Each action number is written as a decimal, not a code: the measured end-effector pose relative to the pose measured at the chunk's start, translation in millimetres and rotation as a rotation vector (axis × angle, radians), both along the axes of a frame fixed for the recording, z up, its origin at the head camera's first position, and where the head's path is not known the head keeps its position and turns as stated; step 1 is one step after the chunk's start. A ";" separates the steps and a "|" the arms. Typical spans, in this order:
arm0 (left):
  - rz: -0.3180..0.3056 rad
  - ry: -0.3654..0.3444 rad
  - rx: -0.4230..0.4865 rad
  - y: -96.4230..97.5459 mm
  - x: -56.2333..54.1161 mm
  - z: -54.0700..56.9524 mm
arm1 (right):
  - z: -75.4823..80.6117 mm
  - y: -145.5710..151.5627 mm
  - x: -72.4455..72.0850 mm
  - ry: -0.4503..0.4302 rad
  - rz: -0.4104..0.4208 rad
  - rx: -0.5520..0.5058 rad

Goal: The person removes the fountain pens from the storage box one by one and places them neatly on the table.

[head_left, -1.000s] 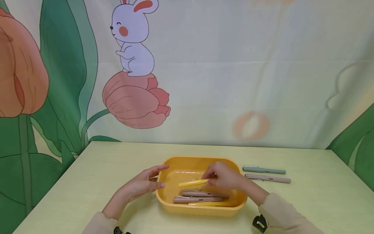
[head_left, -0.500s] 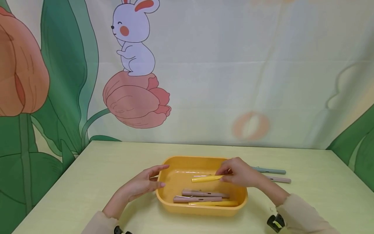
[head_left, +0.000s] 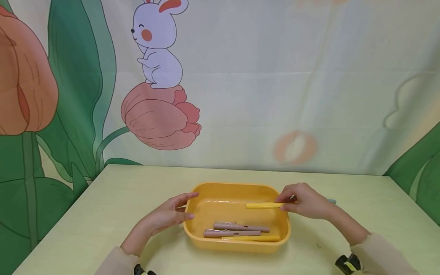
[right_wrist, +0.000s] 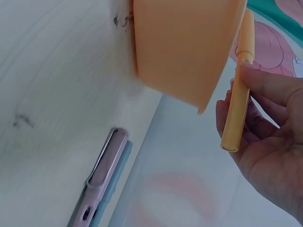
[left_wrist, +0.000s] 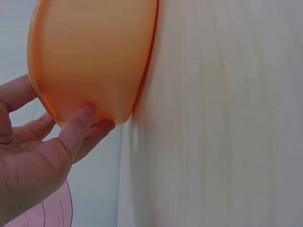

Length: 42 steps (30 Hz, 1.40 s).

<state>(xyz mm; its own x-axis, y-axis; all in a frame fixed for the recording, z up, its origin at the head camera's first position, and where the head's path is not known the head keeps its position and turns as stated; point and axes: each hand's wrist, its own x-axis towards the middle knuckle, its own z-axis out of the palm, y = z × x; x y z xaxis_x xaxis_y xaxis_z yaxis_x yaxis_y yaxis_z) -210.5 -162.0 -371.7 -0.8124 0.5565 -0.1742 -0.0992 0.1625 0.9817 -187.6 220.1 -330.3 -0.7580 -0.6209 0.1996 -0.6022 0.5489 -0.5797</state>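
A yellow plastic tray (head_left: pixel 237 246) stands on the table. My left hand (head_left: pixel 168 215) holds its left end, with thumb and index fingertips over the rim and other fingers against the outer wall (left_wrist: pixel 94 56). My right hand (head_left: pixel 306 201) pinches a yellow pen (head_left: pixel 262 205) between thumb and fingers, above the tray's right rim. In the right wrist view that yellow pen (right_wrist: pixel 236 109) extends past the fingers at both ends. In the tray lie two mauve pens with clips, one of them this mauve pen (head_left: pixel 232 233), and another yellow pen (head_left: pixel 251 238) by the near wall.
Right of the tray, a mauve pen (right_wrist: pixel 102 170) and a blue-green pen (right_wrist: pixel 113 179) lie side by side on the table. In the head view the right hand mostly covers them. A printed cloth (head_left: pixel 240 95) hangs behind the table's back edge.
My right hand has moved right with the yellow pen, from over the tray's middle to its right rim. It now covers most of the pens outside. My left hand stays put.
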 end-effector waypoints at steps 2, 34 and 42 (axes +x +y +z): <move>0.000 0.000 0.000 -0.4 0.3 0.2 | -0.6 5.7 0.9 0.006 -0.002 -0.010; -0.004 0.004 0.005 -1.7 1.2 0.6 | -7.7 71.2 23.4 0.002 -0.132 -0.011; 0.003 0.004 -0.004 -1.2 1.8 0.5 | -13.1 87.5 27.6 0.001 -0.142 -0.018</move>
